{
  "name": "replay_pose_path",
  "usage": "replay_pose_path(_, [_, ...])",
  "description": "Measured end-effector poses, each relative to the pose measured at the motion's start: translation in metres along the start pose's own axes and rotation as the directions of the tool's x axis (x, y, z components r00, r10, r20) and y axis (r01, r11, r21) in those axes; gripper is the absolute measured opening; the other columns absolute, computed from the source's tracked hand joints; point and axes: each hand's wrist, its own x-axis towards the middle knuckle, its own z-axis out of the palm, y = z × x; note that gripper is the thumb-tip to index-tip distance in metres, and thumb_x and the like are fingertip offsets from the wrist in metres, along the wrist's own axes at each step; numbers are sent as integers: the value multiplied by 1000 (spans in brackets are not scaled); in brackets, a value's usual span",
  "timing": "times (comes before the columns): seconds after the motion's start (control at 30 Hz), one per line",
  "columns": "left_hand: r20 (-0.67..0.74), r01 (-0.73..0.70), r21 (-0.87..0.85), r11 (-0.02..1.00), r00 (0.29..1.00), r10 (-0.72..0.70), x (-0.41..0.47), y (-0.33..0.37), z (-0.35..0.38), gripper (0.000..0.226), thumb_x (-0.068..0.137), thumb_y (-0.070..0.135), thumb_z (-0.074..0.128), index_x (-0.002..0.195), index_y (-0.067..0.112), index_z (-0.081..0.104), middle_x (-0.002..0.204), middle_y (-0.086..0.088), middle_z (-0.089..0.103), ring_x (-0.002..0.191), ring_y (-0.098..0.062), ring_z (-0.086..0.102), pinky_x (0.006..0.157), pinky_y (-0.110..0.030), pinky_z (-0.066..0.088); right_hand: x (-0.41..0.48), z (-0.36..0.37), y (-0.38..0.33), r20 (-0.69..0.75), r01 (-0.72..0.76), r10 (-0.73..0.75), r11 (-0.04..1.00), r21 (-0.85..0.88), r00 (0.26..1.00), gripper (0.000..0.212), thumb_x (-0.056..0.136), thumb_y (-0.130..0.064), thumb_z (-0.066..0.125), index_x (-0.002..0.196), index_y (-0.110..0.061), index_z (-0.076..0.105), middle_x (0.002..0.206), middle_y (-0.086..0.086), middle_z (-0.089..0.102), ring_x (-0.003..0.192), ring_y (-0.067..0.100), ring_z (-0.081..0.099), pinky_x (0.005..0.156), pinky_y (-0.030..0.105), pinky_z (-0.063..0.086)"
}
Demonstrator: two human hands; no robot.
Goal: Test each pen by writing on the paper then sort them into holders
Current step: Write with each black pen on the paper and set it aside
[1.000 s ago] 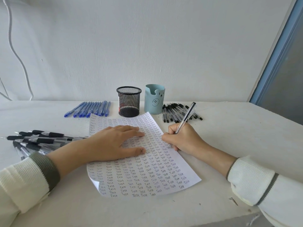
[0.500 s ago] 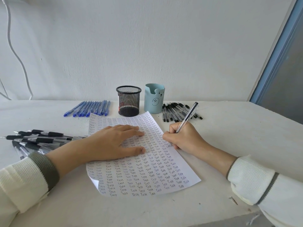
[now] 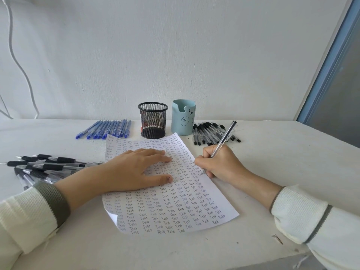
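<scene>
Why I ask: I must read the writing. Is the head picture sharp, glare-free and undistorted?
Head view: soft even light, no glare on the paper; faint shadows under the left hand and right hand; near "Test" rows sharp, rows by the mesh holder smaller, fainter; wide lens leans the blue frame.

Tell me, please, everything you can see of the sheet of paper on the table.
The sheet of paper is thin and white, lying slightly askew on the table. Handwritten rows of the word "Test" cover almost all of it. Its near left corner curls up. The left hand rests flat on it; the right hand holds a pen whose tip is at its right edge.
</scene>
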Motion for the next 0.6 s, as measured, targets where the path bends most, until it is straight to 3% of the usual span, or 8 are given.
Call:
replay_pose_path(0.43, [1,6,-1,1000,1000,-6,0,0,0,79,72,92,26,144,59,22,156,31,16,143,0,21,120,-36,18,1,0,1,14,-29,29,1000,2,999,38,76,0,64,48,-11,41,41,8,44,37,16,43,47,22,42])
replay_pose_path(0.6, [1,5,0,1000,1000,-5,0,2,-1,79,72,91,26,144,58,23,156,30,17,144,-1,20,121,-36,17,3,-6,-5,-8,-120,122,986,116,993,39,90,-12,52,52,-12,52,52,5,54,41,9,44,45,17,35])
